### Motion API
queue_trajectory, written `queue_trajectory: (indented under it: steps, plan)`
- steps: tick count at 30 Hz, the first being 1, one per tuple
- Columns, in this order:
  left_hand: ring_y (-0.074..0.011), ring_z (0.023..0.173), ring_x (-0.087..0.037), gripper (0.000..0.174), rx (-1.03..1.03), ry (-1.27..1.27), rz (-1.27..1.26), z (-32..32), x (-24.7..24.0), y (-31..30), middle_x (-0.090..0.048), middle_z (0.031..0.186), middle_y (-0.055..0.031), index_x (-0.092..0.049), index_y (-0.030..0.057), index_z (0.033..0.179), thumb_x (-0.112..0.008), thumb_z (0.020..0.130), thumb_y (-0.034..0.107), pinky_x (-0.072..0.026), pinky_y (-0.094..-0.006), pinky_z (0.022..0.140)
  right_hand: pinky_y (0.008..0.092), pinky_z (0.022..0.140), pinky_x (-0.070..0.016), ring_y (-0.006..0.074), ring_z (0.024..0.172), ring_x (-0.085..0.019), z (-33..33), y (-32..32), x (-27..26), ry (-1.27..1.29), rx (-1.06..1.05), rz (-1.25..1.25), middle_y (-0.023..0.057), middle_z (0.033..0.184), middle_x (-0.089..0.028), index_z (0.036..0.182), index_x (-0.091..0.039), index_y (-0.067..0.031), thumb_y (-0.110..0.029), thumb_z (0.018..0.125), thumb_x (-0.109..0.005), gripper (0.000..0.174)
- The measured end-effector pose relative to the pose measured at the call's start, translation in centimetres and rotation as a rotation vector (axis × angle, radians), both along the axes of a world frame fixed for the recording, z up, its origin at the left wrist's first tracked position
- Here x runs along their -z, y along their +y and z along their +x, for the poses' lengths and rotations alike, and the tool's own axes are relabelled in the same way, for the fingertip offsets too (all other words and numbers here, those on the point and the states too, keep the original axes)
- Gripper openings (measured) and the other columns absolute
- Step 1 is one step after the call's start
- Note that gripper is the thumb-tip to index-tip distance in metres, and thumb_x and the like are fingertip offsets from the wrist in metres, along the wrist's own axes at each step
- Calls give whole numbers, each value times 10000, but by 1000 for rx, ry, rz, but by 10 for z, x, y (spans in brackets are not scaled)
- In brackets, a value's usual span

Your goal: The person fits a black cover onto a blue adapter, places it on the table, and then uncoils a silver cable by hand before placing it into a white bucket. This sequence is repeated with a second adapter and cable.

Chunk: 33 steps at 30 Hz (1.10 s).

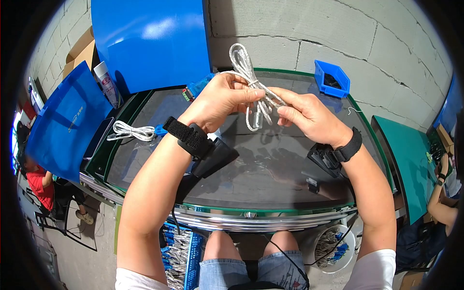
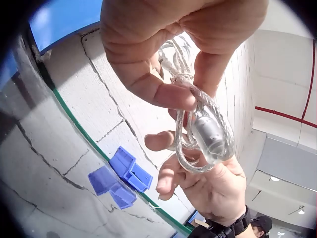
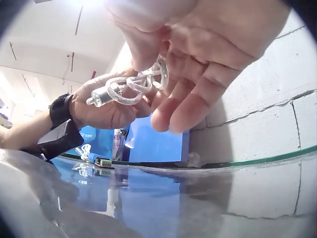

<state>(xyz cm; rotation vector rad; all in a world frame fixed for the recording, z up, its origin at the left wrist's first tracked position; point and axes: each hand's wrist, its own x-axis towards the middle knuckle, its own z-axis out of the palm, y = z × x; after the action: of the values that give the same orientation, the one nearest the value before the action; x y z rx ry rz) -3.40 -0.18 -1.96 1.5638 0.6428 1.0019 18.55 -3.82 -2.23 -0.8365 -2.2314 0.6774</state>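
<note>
A coiled silvery braided cable [image 1: 240, 57] hangs above the table, with a thin tie round its middle. My left hand [image 1: 217, 99] pinches the bundle at the tie between thumb and fingers. On the other side, my right hand [image 1: 314, 116] pinches strands of the loop between thumb and index finger. A clear cylindrical piece [image 2: 208, 134] dangles at the coil's lower end, also seen as a small cylinder [image 3: 103, 96] in the right wrist view. Beyond my left wrist is a blue connector [image 1: 199, 86] with a green terminal block; how it joins any cable is hidden.
Another coiled cable [image 1: 133, 131] lies on the dark table [image 1: 232, 188] at left. A blue bin [image 1: 332, 79] stands at the back right, a spray can [image 1: 107, 83] at the left. Below are a blue basket [image 1: 194, 258] and a white bucket [image 1: 352, 241] holding cables. People sit at both sides.
</note>
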Motion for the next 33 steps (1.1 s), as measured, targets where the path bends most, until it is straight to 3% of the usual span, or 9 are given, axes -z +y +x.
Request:
queue_trajectory:
  steps: [2,5,15,21,24,25,28,30,33]
  plan:
    - [-86,682,-568,267,-1,22,24,-1,-1,-1,-612,793,-17,-573,5,938,-743,782,138,-471,-234,631,257,641,-493,118,721,-591,3,4,3,36,-17,-95,46,841,-608,1340,-459,-87,-165,955,-454,393]
    - [-93,674,-565,264,-6,48,44,0,-2,-2,-598,782,-18,-562,2,934,-739,770,110,-471,-239,624,240,637,-485,97,702,-565,3,3,3,84,-44,-143,14,860,-589,1331,-472,-90,-166,964,-440,375]
    - [-115,679,-581,286,-21,53,69,3,-4,-8,-608,781,-45,-549,-5,937,-727,724,62,-478,-258,629,249,656,-481,109,694,-558,4,6,4,86,-62,-122,18,865,-596,1320,-477,-79,-153,959,-437,371]
    - [-116,690,-590,303,4,44,113,5,0,-5,-622,799,-52,-543,8,940,-739,718,70,-481,-254,647,321,636,-477,217,691,-610,-2,4,5,-12,13,175,117,808,-611,1143,-522,-41,-133,784,-641,389]
    - [-114,699,-595,322,38,62,117,12,-5,-15,-625,803,-53,-532,9,961,-737,720,67,-484,-253,656,353,633,-475,306,671,-590,-4,5,6,-25,43,449,140,794,-615,1107,-536,-48,-153,784,-653,359]
    - [-105,678,-597,264,26,5,133,14,-3,-15,-637,816,-60,-561,1,929,-741,741,47,-483,-243,599,353,633,-475,306,671,-590,-3,3,4,-29,52,451,140,794,-615,1107,-536,-48,-153,784,-653,359]
    - [-104,680,-600,291,14,55,94,9,-3,-11,-639,811,-58,-563,-4,939,-763,743,75,-496,-241,614,358,631,-468,327,679,-586,-3,-1,1,-21,40,325,151,773,-613,1100,-545,-54,-145,811,-622,312]
    - [-103,687,-604,317,31,17,71,11,-4,-13,-642,809,-61,-573,-17,958,-775,740,93,-505,-243,631,355,632,-464,312,687,-599,-1,3,2,-21,66,163,154,755,-610,1094,-550,-58,-133,834,-584,273]
    - [-104,693,-607,303,85,20,60,12,-4,-11,-644,818,-64,-585,-31,967,-763,748,80,-510,-241,637,340,641,-464,276,683,-605,3,9,5,-2,32,114,142,762,-618,1112,-544,-53,-151,856,-570,276]
